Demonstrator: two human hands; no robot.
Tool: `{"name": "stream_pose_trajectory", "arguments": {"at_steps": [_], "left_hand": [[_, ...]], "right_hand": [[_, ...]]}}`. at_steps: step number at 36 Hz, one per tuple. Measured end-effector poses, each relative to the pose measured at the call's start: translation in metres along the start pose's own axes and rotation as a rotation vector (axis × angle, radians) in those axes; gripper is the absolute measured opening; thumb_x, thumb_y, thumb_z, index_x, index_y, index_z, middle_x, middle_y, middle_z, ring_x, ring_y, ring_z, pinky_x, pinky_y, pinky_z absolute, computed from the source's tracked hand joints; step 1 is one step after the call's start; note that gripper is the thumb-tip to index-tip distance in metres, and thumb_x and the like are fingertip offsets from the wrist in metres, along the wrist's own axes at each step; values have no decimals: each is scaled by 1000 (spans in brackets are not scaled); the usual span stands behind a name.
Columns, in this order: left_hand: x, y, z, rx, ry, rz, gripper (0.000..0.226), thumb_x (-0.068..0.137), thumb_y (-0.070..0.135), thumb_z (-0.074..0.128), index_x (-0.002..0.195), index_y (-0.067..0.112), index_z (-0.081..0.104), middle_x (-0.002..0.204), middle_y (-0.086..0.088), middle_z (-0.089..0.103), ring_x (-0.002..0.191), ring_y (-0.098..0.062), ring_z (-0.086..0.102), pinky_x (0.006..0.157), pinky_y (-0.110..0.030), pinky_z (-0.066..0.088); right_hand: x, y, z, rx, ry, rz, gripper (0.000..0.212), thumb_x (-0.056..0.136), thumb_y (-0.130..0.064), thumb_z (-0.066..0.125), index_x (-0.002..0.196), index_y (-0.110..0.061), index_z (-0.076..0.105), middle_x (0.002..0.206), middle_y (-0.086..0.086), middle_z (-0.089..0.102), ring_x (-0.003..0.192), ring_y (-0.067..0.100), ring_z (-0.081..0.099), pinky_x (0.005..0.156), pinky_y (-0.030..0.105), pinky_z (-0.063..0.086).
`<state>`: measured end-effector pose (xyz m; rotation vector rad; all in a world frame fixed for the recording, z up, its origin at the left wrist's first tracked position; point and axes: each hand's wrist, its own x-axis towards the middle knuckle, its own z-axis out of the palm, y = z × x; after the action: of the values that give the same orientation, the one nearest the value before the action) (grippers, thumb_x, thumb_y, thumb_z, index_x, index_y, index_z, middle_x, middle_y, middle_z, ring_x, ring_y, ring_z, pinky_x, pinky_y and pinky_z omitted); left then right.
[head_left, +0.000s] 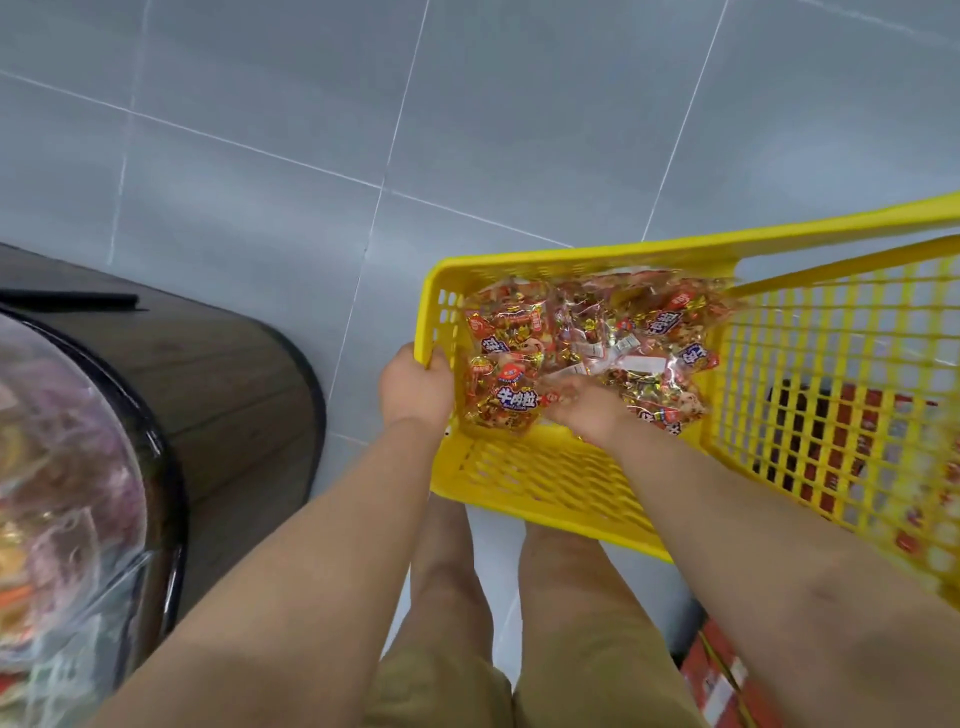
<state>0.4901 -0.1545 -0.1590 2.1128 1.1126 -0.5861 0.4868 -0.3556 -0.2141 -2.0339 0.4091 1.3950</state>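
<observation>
Left hand (415, 389) curled round the corner rim of the yellow basket (545, 467), which is held tilted. Right hand (587, 410) is inside, on the snack packets (623, 332) heaped toward the far wall. Its fingers are blurred, so grip cannot be told. Step: probably gathering packets. Next: a firm pinch, then lift clear.

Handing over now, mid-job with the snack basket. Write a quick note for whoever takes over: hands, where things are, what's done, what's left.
Left hand: grips the corner rim of the yellow basket and holds it up.
Right hand: inside the basket, on the snack packets; it is blurred, so a grip is unclear.
Packets: heaped at the basket end near the left hand.
Done: none visibly taken out yet.
Left: probably lifting packets out, perhaps to the round display tub on the left; keep the basket steady.
</observation>
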Motion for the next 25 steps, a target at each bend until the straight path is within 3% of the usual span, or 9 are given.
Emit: {"name": "stream_pose_trajectory", "arguments": {"at_steps": [3,6,10,13,15,18,20,22,25], "left_hand": [[0,2,0,-10,12,6,19,96,26,51,83,13,58,81,-10,59,83,-36,59,71,-33,44],[-1,3,0,-12,20,13,21,96,26,51,87,9,62,86,-15,64,85,-37,60,73,-35,46],[-6,7,-3,-53,11,-2,23,96,26,51,90,8,63,89,-16,65,88,-37,61,77,-38,49],[-9,11,-5,-78,-11,-17,19,96,27,51,91,12,62,87,-9,62,90,-35,61,79,-36,49],[-12,11,-7,-124,-45,15,15,94,30,56,97,15,59,93,-4,61,95,-30,61,85,-36,49],[-25,7,-16,-66,54,314,48,89,33,65,127,6,52,125,-11,55,122,-27,47,105,-36,35],[-38,10,-22,-20,83,574,56,83,36,66,128,5,53,125,-7,52,121,-21,43,105,-26,29],[-50,12,-27,-75,-119,608,53,77,42,68,123,15,59,119,4,57,114,-12,50,99,-22,35],[-66,16,-30,-271,-598,326,47,70,40,80,112,32,60,100,10,71,97,-10,67,83,-27,54]], "right_hand": [[5,5,4,-133,-43,0,62,81,-31,71,136,-21,45,130,8,55,105,22,57,80,24,44],[8,10,10,-257,-105,-49,57,82,-39,69,132,-20,51,134,9,52,118,26,51,91,27,41],[0,14,17,-259,-55,-101,36,87,-39,64,115,-19,63,118,9,58,105,26,55,79,27,41],[-17,11,13,-112,20,-154,16,89,-35,62,93,-20,60,83,-2,55,81,18,53,59,24,35],[-34,7,6,33,74,-185,10,87,-30,65,90,-21,61,78,-7,56,73,11,52,56,19,37],[-59,7,-11,190,96,-227,16,84,-31,69,95,-19,67,85,7,64,79,20,60,70,33,46],[-76,7,-23,249,56,-251,15,82,-34,70,94,-25,69,83,12,62,80,27,59,70,31,44],[-88,4,-33,301,-22,-287,11,81,-31,71,89,-23,72,86,19,64,81,34,58,71,28,39],[-102,-5,-42,392,-117,-326,24,74,-39,73,92,-23,74,105,30,62,99,43,58,84,40,44]]}}
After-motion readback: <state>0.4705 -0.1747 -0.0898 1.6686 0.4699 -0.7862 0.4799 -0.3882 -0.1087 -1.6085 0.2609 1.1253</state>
